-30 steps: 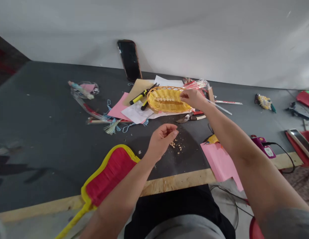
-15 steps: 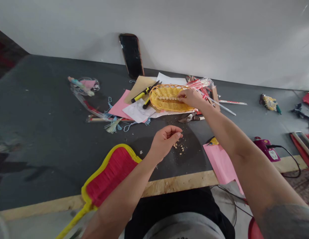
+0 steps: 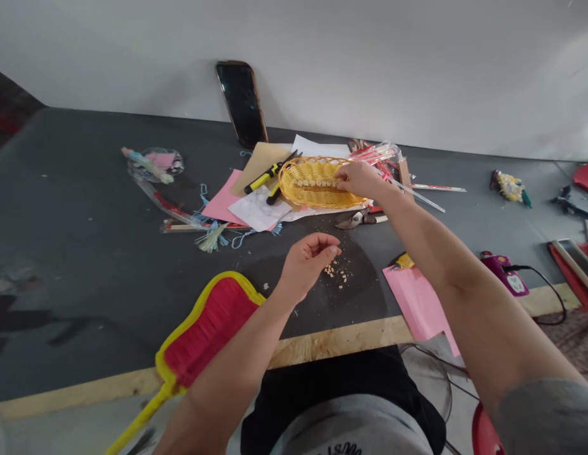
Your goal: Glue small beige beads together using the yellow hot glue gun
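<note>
Reaching into a yellow woven basket [image 3: 294, 191], my right hand [image 3: 360, 179] has its fingers pinched at the right end of a row of small pale pieces [image 3: 317, 184]. Whatever those fingertips hold is too small to name. Nearer to me, my left hand [image 3: 308, 262] is held with thumb and fingers together over the table; what is between them, if anything, does not show. Pale crumbs [image 3: 336, 273] lie scattered just beside its fingertips. A pair of pruning shears [image 3: 358, 219] rests in front of the basket.
Yellow-black pliers [image 3: 265, 179] and paper sheets [image 3: 258, 208] lie left of the basket. A phone [image 3: 241, 104] leans on the wall. The red, yellow-edged fan-shaped piece [image 3: 213, 328] overhangs the front edge. Pink paper [image 3: 412, 303] and a purple device [image 3: 505, 272] are at right.
The view has shifted slightly, so the table's things appear a little further left. Both hands keep nearly the same poses and places relative to the basket and crumbs.
</note>
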`<state>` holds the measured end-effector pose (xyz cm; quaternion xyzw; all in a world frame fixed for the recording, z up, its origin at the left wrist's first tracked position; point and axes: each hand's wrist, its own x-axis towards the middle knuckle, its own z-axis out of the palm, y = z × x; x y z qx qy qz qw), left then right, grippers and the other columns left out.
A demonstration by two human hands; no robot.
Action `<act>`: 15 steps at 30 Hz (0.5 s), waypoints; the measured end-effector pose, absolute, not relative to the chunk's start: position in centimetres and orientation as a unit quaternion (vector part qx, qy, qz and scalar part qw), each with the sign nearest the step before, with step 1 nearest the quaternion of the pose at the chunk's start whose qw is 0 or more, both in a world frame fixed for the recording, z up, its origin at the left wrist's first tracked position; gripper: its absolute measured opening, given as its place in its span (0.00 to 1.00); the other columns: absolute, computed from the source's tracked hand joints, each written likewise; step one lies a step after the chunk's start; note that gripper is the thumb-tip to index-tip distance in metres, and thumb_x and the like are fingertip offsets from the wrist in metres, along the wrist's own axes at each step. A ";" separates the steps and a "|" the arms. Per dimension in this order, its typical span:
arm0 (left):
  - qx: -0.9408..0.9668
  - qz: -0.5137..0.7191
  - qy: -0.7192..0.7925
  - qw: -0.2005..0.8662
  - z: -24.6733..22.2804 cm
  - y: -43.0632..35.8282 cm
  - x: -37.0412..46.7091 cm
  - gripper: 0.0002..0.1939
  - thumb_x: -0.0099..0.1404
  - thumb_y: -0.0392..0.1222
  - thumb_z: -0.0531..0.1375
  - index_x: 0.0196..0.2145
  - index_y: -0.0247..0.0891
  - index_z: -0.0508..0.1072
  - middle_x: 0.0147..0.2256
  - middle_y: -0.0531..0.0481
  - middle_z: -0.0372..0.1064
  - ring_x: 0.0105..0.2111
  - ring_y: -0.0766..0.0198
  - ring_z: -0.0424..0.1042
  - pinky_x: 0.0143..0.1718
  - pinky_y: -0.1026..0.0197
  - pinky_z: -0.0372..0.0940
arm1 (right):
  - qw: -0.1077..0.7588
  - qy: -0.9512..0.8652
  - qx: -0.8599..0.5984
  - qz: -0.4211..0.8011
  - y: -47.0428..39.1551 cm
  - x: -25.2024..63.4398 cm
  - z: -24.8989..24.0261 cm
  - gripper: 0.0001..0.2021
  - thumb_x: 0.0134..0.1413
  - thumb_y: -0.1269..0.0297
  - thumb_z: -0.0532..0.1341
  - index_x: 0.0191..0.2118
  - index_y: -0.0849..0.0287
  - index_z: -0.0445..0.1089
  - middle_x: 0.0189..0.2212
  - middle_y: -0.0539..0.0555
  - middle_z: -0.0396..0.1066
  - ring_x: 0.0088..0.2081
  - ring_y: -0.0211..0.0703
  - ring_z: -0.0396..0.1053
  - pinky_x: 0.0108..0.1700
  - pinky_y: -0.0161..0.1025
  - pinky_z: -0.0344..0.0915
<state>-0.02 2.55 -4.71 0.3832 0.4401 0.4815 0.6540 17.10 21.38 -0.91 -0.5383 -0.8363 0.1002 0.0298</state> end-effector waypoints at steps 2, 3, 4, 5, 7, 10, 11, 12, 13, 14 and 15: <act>0.375 0.497 0.435 0.651 -4.7 2.6 0.0 0.12 0.52 0.44 0.72 0.32 0.37 0.78 0.28 0.50 0.77 0.27 0.67 0.70 0.30 0.64 0.62 | 0.041 -0.836 -0.540 0.094 21.3 17.4 -0.5 0.19 0.55 0.70 0.61 0.52 0.61 0.78 0.44 0.57 0.80 0.45 0.51 0.75 0.46 0.40 0.66; 0.370 0.504 0.435 0.648 -4.6 2.7 0.0 0.12 0.51 0.44 0.72 0.32 0.37 0.78 0.28 0.50 0.77 0.26 0.68 0.70 0.30 0.64 0.62 | 0.049 -0.836 -0.539 0.091 21.1 17.5 -0.2 0.20 0.55 0.70 0.60 0.53 0.60 0.77 0.44 0.57 0.80 0.44 0.51 0.74 0.47 0.41 0.66; 0.366 0.510 0.436 0.645 -4.6 2.7 0.0 0.13 0.51 0.44 0.72 0.32 0.37 0.78 0.28 0.50 0.77 0.26 0.68 0.69 0.29 0.64 0.62 | 0.062 -0.839 -0.533 0.090 20.8 17.7 0.3 0.20 0.56 0.70 0.60 0.54 0.60 0.76 0.44 0.57 0.80 0.44 0.50 0.74 0.47 0.41 0.66; 0.363 0.513 0.439 0.642 -4.5 2.7 0.0 0.14 0.51 0.45 0.72 0.33 0.36 0.78 0.28 0.50 0.76 0.25 0.68 0.68 0.29 0.65 0.62 | 0.077 -0.844 -0.524 0.089 20.3 18.0 0.9 0.19 0.56 0.69 0.60 0.53 0.60 0.76 0.43 0.56 0.79 0.43 0.50 0.74 0.47 0.41 0.65; 0.364 0.517 0.445 0.634 -4.5 2.8 0.0 0.15 0.51 0.45 0.72 0.34 0.36 0.77 0.28 0.51 0.76 0.25 0.69 0.67 0.28 0.65 0.62 | 0.115 -0.854 -0.500 0.088 18.8 18.7 2.7 0.17 0.58 0.68 0.61 0.52 0.59 0.77 0.41 0.55 0.79 0.42 0.47 0.74 0.46 0.41 0.65; 0.373 0.529 0.453 0.612 -4.6 3.0 0.0 0.17 0.48 0.45 0.73 0.33 0.37 0.75 0.28 0.53 0.73 0.25 0.70 0.66 0.28 0.67 0.62 | 0.179 -0.861 -0.465 0.098 15.2 20.7 6.0 0.16 0.59 0.65 0.62 0.51 0.59 0.76 0.40 0.53 0.78 0.39 0.43 0.72 0.46 0.41 0.64; 0.375 0.537 0.454 0.604 -4.6 3.1 0.0 0.17 0.46 0.43 0.74 0.31 0.37 0.74 0.27 0.55 0.72 0.24 0.70 0.66 0.27 0.67 0.62 | 0.193 -0.861 -0.460 0.103 13.7 21.6 7.1 0.15 0.60 0.64 0.62 0.51 0.60 0.76 0.39 0.54 0.77 0.38 0.42 0.72 0.45 0.41 0.64; 0.382 0.539 0.452 0.600 -4.7 3.2 0.1 0.18 0.44 0.42 0.75 0.29 0.38 0.71 0.27 0.55 0.71 0.25 0.70 0.66 0.28 0.67 0.63 | 0.205 -0.857 -0.460 0.104 12.1 22.6 8.1 0.15 0.60 0.63 0.62 0.50 0.61 0.76 0.38 0.53 0.77 0.36 0.40 0.71 0.44 0.40 0.65; 0.387 0.540 0.451 0.596 -4.8 3.2 0.1 0.19 0.43 0.41 0.75 0.27 0.39 0.69 0.26 0.56 0.71 0.25 0.70 0.66 0.28 0.66 0.63 | 0.217 -0.852 -0.465 0.102 10.5 23.8 9.0 0.15 0.60 0.62 0.62 0.49 0.61 0.77 0.36 0.53 0.77 0.35 0.39 0.70 0.42 0.39 0.65; 0.395 0.540 0.453 0.590 -4.9 3.2 0.2 0.20 0.43 0.40 0.75 0.25 0.40 0.66 0.26 0.56 0.71 0.24 0.70 0.66 0.29 0.66 0.64 | 0.225 -0.845 -0.474 0.099 8.9 25.0 9.6 0.14 0.60 0.62 0.62 0.49 0.61 0.77 0.35 0.52 0.76 0.33 0.38 0.70 0.41 0.39 0.65; 0.408 0.538 0.457 0.579 -5.0 3.2 0.2 0.20 0.44 0.39 0.74 0.24 0.40 0.63 0.26 0.55 0.71 0.24 0.69 0.65 0.29 0.65 0.64 | 0.233 -0.836 -0.488 0.094 7.3 26.4 10.0 0.14 0.60 0.61 0.63 0.48 0.60 0.78 0.33 0.52 0.76 0.32 0.38 0.69 0.39 0.38 0.65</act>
